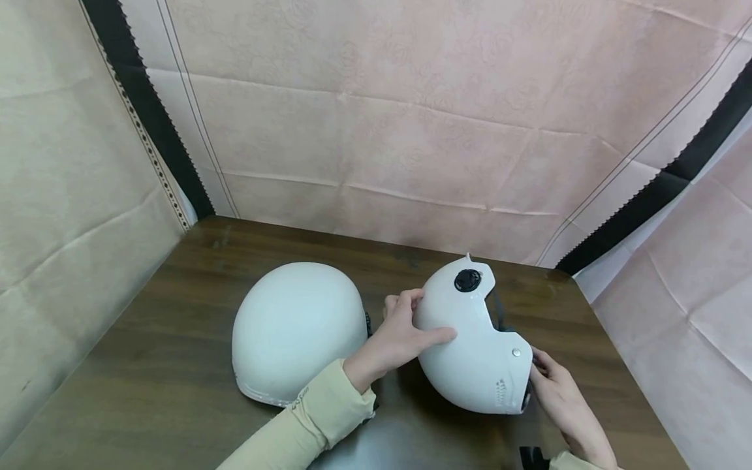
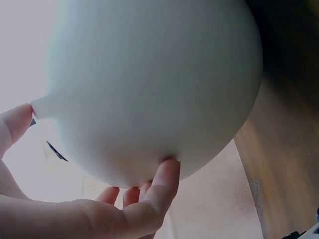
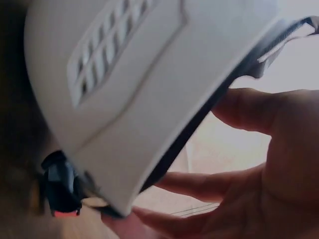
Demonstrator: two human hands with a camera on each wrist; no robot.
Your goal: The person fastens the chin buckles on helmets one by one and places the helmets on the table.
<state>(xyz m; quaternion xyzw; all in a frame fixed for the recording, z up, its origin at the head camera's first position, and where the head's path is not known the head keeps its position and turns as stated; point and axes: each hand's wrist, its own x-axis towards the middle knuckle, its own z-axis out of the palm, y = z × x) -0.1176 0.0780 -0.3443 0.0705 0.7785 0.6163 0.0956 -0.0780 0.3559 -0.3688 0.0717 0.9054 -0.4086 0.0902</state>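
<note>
A white helmet (image 1: 464,372) is tipped on its side on the table, its opening turned to the right. My left hand (image 1: 396,339) spans the rounded shell, the thumb on the side facing me and the fingertips on the crown. In the left wrist view, thumb and fingers touch the smooth shell (image 2: 164,74). At the lower rim on the right, my right hand (image 1: 561,391) holds the edge. The right wrist view shows those fingers (image 3: 199,184) along the dark-lined rim, near slotted vents (image 3: 104,55). A dark buckle (image 3: 62,184) with a red part hangs below.
Left of my left forearm, a second white helmet (image 1: 296,333) sits on the brown wood-grain table (image 1: 158,352), close beside the first. Pale fabric walls (image 1: 376,130) with dark corner strips (image 1: 158,117) enclose the table at the back and sides.
</note>
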